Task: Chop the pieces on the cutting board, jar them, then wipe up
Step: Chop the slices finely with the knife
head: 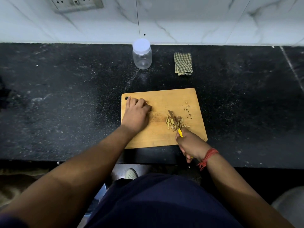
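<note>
While my right hand (pixel 190 145) grips the one knife (pixel 175 123) by its yellow handle, the thin blade lies slanted across the single heap of pale, sliver-shaped pieces (pixel 176 122) on the right half of the board. My left hand (pixel 135 112) rests knuckles-up on the board's left side, fingers curled under; whether they hold anything I cannot tell. It sits well apart from the heap, which lies just beyond my right hand. A red thread band (pixel 209 157) circles my right wrist. One rectangular wooden cutting board (pixel 158 137), rounded at the corners with a hole near my left fingertips, carries a few dark crumbs at its right. Farther back on the speckled black stone counter (pixel 65 96) stand one clear jar (pixel 142 54) with a white lid on it and one folded checked cloth (pixel 183 63), side by side but apart.
</note>
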Demonstrator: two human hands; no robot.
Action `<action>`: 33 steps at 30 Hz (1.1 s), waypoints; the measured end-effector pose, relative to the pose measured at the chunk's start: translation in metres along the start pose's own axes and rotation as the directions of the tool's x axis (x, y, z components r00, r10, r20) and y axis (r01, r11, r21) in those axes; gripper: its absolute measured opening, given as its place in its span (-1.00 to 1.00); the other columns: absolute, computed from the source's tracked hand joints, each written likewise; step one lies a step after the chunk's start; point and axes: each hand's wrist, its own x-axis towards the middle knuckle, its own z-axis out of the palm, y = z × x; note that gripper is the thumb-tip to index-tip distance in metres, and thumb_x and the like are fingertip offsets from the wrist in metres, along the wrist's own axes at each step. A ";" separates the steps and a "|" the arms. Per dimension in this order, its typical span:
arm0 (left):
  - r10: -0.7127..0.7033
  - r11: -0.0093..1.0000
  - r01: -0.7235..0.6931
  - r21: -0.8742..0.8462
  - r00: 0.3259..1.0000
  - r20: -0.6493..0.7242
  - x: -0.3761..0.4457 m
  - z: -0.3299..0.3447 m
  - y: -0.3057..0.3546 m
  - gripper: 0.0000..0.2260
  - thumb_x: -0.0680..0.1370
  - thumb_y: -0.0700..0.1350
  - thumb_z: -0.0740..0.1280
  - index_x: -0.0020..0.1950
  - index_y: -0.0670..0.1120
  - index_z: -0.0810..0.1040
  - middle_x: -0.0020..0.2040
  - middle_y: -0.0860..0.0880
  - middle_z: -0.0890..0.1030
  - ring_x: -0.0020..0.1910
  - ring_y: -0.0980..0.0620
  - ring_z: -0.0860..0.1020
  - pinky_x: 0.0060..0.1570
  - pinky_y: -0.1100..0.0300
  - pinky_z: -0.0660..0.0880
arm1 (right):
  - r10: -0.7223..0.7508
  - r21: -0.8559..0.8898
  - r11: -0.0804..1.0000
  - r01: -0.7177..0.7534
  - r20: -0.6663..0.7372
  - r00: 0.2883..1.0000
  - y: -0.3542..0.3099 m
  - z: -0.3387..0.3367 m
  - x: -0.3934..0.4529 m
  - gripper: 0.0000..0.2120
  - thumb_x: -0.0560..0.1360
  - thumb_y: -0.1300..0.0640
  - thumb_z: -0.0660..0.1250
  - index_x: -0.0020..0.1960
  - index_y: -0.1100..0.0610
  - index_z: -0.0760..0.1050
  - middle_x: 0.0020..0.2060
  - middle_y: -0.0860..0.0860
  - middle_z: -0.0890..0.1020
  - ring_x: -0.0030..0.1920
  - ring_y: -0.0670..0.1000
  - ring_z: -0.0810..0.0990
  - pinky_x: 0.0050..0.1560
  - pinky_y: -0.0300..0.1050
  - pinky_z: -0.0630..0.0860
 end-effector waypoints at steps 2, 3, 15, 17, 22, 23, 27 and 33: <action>0.000 0.999 -0.001 0.036 0.999 0.041 0.007 -0.003 0.002 -0.72 0.62 -0.03 0.27 0.29 -0.01 0.61 0.20 -0.07 0.54 0.26 -0.22 0.42 0.52 -0.34 0.04 | -0.002 -0.015 1.000 0.002 0.012 1.000 0.000 0.003 0.001 -0.91 0.67 0.08 0.06 0.04 0.07 0.30 -0.41 0.07 0.42 -0.64 -0.07 0.31 -0.57 -0.22 0.42; -0.003 0.999 0.001 0.043 0.999 0.054 0.009 -0.004 0.004 -0.72 0.62 -0.04 0.26 0.29 -0.02 0.60 0.20 -0.06 0.54 0.26 -0.21 0.41 0.51 -0.35 0.04 | -0.002 -0.023 1.000 0.002 0.014 1.000 0.000 0.003 0.002 -0.91 0.67 0.08 0.06 0.05 0.08 0.30 -0.41 0.07 0.42 -0.64 -0.07 0.32 -0.57 -0.22 0.41; 0.019 1.000 -0.019 0.002 1.000 0.009 -0.010 0.006 0.028 -0.68 0.60 0.16 0.30 0.14 -0.07 0.59 0.10 -0.04 0.55 0.19 -0.13 0.46 0.51 -0.31 0.10 | -0.026 -0.030 0.999 0.026 0.000 1.000 -0.007 -0.008 0.009 -0.96 0.66 0.09 0.07 0.10 0.00 0.28 -0.37 0.07 0.43 -0.61 -0.06 0.33 -0.53 -0.16 0.45; -0.006 1.000 0.006 -0.023 1.000 -0.011 -0.013 0.008 0.029 -0.68 0.58 0.18 0.32 0.09 -0.07 0.58 0.07 -0.04 0.54 0.17 -0.13 0.46 0.49 -0.32 0.14 | -0.017 -0.029 0.999 0.017 0.003 1.000 -0.008 -0.007 0.011 -0.94 0.67 0.07 0.07 0.11 0.01 0.28 -0.37 0.07 0.43 -0.61 -0.06 0.33 -0.53 -0.16 0.45; -0.010 0.997 0.007 -0.075 0.999 -0.035 -0.019 0.011 0.022 -0.64 0.58 0.16 0.30 0.25 -0.04 0.56 0.15 -0.08 0.51 0.20 -0.15 0.42 0.48 -0.35 0.13 | 0.002 -0.024 1.000 -0.001 0.004 1.000 -0.008 -0.005 0.014 -0.91 0.67 0.08 0.08 0.14 0.06 0.28 -0.38 0.08 0.42 -0.61 -0.04 0.33 -0.54 -0.17 0.44; 0.008 0.997 -0.011 -0.074 1.000 -0.028 -0.019 0.011 0.020 -0.65 0.58 0.14 0.30 0.28 -0.01 0.56 0.15 -0.07 0.50 0.21 -0.16 0.41 0.48 -0.36 0.11 | 0.003 -0.025 1.000 -0.003 0.007 1.000 -0.008 -0.005 0.015 -0.91 0.67 0.08 0.08 0.15 0.06 0.28 -0.38 0.08 0.42 -0.61 -0.04 0.33 -0.54 -0.17 0.44; 0.023 0.995 -0.027 -0.096 0.999 -0.044 -0.016 0.010 0.021 -0.72 0.57 0.11 0.35 0.21 0.01 0.61 0.12 -0.06 0.50 0.20 -0.16 0.42 0.47 -0.37 0.11 | 0.011 -0.025 1.000 -0.011 0.015 1.000 -0.008 -0.004 0.018 -0.86 0.66 0.08 0.09 0.19 0.08 0.27 -0.37 0.08 0.43 -0.62 -0.06 0.33 -0.54 -0.17 0.45; 0.006 0.995 -0.014 -0.103 0.997 -0.077 -0.023 0.016 0.024 -0.68 0.56 0.11 0.38 0.22 -0.04 0.56 0.13 -0.08 0.51 0.16 -0.16 0.43 0.43 -0.38 0.19 | -0.011 -0.075 0.997 0.013 0.030 0.999 -0.007 -0.001 0.018 -0.93 0.67 0.07 0.08 0.05 0.06 0.29 -0.37 0.07 0.44 -0.61 -0.06 0.34 -0.54 -0.19 0.44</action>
